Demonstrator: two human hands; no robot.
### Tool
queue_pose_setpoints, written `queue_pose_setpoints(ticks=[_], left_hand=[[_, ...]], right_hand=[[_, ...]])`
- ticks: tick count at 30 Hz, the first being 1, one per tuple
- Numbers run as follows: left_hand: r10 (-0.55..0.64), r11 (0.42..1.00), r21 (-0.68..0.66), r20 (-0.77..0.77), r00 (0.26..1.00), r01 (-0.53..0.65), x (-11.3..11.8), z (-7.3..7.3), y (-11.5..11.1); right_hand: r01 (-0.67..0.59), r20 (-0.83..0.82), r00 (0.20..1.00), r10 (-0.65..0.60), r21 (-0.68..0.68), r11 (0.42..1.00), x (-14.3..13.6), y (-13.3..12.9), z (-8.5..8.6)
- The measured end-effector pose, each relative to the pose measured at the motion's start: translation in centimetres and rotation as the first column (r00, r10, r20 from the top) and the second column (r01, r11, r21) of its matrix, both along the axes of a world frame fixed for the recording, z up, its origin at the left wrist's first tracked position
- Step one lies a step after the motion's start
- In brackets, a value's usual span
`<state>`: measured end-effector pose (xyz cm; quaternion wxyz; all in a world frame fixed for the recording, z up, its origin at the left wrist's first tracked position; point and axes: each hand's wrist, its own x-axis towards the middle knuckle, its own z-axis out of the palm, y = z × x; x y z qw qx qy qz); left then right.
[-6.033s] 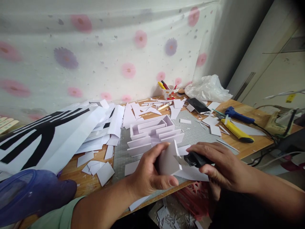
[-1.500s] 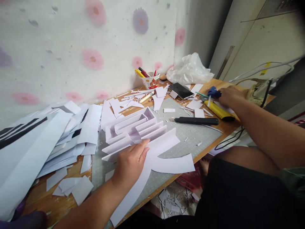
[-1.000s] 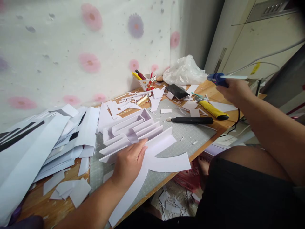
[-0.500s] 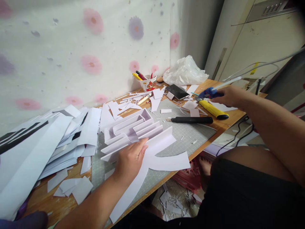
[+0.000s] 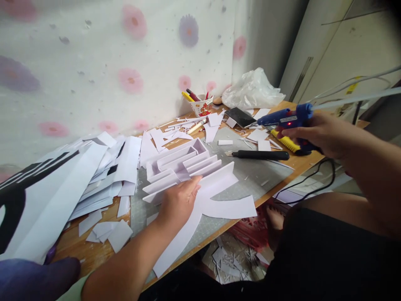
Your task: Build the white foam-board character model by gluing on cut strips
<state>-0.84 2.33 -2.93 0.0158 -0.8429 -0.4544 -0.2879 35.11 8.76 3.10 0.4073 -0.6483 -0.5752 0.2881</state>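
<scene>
Right now, in the head view, the left grip (image 5: 179, 200) is pinching an upright wall of the white walled structure (image 5: 230, 207), which is lying on the cutting mat (image 5: 244, 182) beneath it. Beyond and to its right, the right grip (image 5: 327, 133) is clasping the blue glue gun (image 5: 286, 118), while the black-handled knife (image 5: 261, 155) is resting between both grips.

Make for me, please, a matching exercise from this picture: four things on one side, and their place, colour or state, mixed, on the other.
1. Blue glue gun
2. Black-handled cutter
3. Small cup
4. Left hand

A. White with red print
B. At the upright white strip
C. Held in the right hand, red light on
D. Lying on the grey mat

Pairs: 1-C, 2-D, 3-A, 4-B
</scene>
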Motion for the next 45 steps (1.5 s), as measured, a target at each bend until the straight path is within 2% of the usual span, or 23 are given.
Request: queue_pose_setpoints(ticks=[2, 5, 8, 11, 14, 17, 19, 25, 27, 45], left_hand=[[-0.002, 1.0, -0.001, -0.007, 1.0, 0.002, 0.0, 0.0, 0.0], [-0.014, 1.0, -0.003, -0.005, 1.0, 0.014, -0.1, 0.0, 0.0], [-0.021, 1.0, 0.006, -0.005, 1.0, 0.021, -0.2, -0.1, 0.0], [-0.028, 0.999, 0.026, -0.005, 1.0, 0.029, -0.2, -0.2, 0.1], [-0.033, 0.999, 0.03, -0.016, 0.999, 0.033, -0.3, -0.4, 0.2], [-0.031, 0.999, 0.024, -0.033, 0.999, 0.032, -0.3, -0.5, 0.2], [-0.031, 0.999, 0.027, -0.042, 0.999, 0.032, -0.3, -0.5, 0.2], [-0.031, 0.998, 0.051, -0.038, 0.999, 0.033, -0.3, -0.3, 0.1], [-0.027, 0.998, 0.063, -0.035, 0.999, 0.03, -0.2, -0.3, 0.0], [-0.011, 0.999, 0.04, -0.073, 0.997, 0.014, -0.3, -0.3, 0.0]], right_hand=[[-0.151, -0.247, 0.958, 0.143, -0.014, 0.988, -2.2, -1.4, -0.2], [-0.283, -0.394, 0.891, 0.225, -0.093, 0.955, -5.7, -2.7, -1.4], [-0.296, -0.436, 0.878, 0.199, -0.165, 0.941, -8.6, -2.7, -3.0], [-0.27, -0.483, 0.864, 0.143, -0.204, 0.941, -10.1, -2.1, -4.1], [-0.329, -0.534, 0.826, 0.183, -0.192, 0.925, -10.4, -1.6, -4.6], [-0.391, -0.484, 0.826, 0.289, -0.122, 0.912, -10.3, -1.2, -4.9], [-0.407, -0.463, 0.829, 0.315, -0.112, 0.906, -10.3, -1.1, -5.0], [-0.321, -0.626, 0.774, 0.09, -0.267, 0.909, -10.9, -1.7, -4.0], [-0.31, -0.632, 0.773, 0.06, -0.294, 0.904, -11.1, -2.0, -3.6], [-0.32, -0.646, 0.761, 0.061, -0.291, 0.902, -11.2, -2.4, -3.5]])
